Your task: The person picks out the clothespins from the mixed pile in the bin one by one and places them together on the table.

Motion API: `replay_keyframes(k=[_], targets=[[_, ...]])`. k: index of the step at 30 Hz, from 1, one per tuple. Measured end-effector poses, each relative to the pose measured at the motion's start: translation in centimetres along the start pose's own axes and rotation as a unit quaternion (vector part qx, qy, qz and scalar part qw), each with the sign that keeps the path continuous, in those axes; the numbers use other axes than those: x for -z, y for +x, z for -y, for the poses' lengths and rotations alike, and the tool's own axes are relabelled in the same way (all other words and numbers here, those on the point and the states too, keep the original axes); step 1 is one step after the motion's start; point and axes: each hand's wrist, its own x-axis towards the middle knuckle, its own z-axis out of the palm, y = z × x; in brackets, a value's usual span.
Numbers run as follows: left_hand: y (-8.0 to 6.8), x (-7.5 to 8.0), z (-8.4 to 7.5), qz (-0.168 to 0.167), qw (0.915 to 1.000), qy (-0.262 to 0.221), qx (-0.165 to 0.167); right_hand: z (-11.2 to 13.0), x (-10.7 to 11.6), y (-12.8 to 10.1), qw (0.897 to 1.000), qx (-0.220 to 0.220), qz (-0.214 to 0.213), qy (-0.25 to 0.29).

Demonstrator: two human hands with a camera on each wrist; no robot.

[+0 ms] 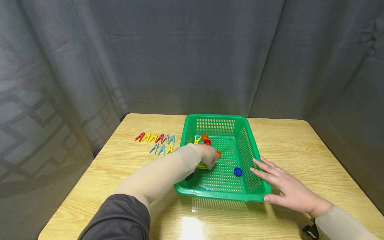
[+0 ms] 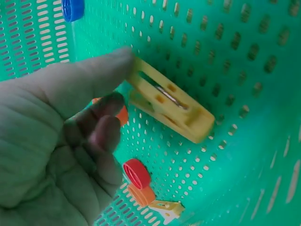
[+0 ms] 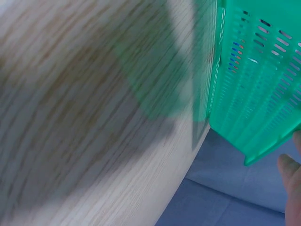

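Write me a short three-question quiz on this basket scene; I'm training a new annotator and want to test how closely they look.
1. True or false: the left hand pinches a yellow clothespin inside the green basket.
2. Where does the right hand rest? A) inside the basket B) against the basket's outer right wall and front corner C) on the row of clothespins
3. Fill in: the loose cap nearest the basket's right wall is ____.

Key: 1 true. 2 B. 3 blue.
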Motion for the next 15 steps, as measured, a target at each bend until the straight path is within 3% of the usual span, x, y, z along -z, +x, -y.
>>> replay_keyframes(k=[4,15], targets=[[-0.1,-0.03,0.01,-0.02,0.9996,-0.008,-0.017,-0.07,-0.03,0.02,1.0,0.005,-0.002,-0.001],[-0.16,-0.11,-0.08,-0.024,0.9979,-0.052,-0.029,0.16,0.09,0.01,1.0,-0.003,0.003,-0.002]])
